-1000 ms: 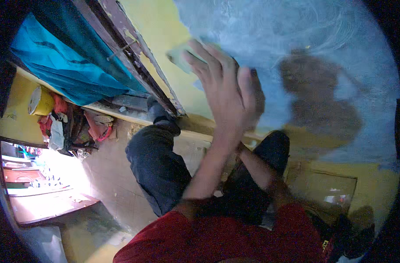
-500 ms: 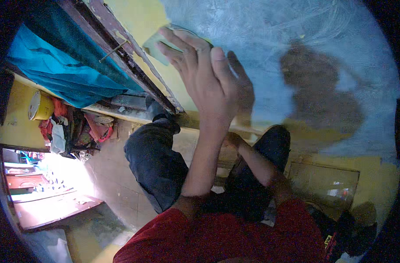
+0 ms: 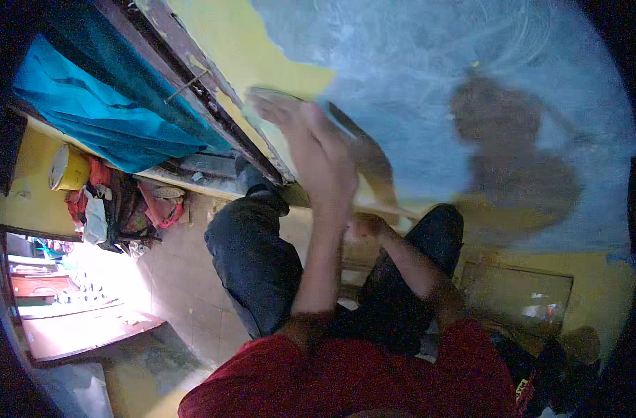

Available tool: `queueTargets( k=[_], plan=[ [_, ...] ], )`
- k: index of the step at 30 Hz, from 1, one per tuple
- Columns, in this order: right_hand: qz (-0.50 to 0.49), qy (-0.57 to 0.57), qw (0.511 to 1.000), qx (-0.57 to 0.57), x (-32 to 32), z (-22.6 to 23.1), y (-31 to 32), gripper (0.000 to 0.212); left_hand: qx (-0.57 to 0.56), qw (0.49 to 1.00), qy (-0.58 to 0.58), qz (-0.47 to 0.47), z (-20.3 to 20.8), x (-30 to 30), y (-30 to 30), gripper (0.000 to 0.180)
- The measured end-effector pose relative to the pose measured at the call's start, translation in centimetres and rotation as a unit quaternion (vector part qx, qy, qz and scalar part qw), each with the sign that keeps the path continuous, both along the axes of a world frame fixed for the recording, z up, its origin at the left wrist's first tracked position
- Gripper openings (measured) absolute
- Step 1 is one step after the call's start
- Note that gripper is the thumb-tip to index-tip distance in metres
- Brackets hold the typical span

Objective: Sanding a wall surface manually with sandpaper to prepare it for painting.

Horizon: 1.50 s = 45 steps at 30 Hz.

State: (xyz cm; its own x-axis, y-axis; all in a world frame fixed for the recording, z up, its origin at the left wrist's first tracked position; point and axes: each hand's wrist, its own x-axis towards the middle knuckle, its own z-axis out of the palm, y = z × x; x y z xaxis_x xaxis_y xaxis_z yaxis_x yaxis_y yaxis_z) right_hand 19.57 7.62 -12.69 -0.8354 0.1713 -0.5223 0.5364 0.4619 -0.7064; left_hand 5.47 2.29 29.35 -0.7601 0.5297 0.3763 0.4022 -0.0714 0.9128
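Note:
My left hand [image 3: 319,150] is raised against the painted wall [image 3: 415,125], blurred by motion. Its fingers press a thin flat sheet [image 3: 281,91] to the yellow strip beside the door frame. Little of that sheet shows beyond the fingertips. Lower down, my right hand [image 3: 365,226] is by my right knee with its fingers curled in. Whatever it may hold is hidden.
A worn wooden frame [image 3: 192,76] with a nail [image 3: 187,86] sticking out runs close on the left, by a blue cloth [image 3: 88,104]. Beyond are a yellow bucket [image 3: 70,168], piled bags [image 3: 136,205] and a bright doorway. A framed panel [image 3: 516,296] is low right.
My left hand has slid down along the wall with the sheet, nearer the foot of the frame. My right hand has barely shifted.

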Motion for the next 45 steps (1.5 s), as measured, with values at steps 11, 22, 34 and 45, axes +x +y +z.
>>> queueTargets(
  k=[11, 22, 34, 45],
  plan=[
    [-0.124, 0.154, 0.974, -0.114, 2.7, 1.6, -0.1, 0.049, 0.087, 0.976, -0.176, -0.092, 2.5, 0.2, -0.1, 0.049],
    [-0.122, 0.101, 0.986, -0.051, 2.8, 1.2, -0.1, 0.05, 0.01, 0.999, -0.017, 0.03, -1.8, 0.5, 0.3, 0.057],
    [-0.102, 0.071, 0.991, -0.038, 2.5, 1.3, -0.1, 0.048, 0.032, 0.997, 0.063, -0.026, -0.8, 1.5, -0.4, 0.066],
    [-0.117, 0.064, 0.99, -0.041, 3.6, 0.7, 0.4, 0.047, 0.038, 0.991, 0.078, -0.102, 6.5, -1.9, -0.4, 0.066]
  ],
)
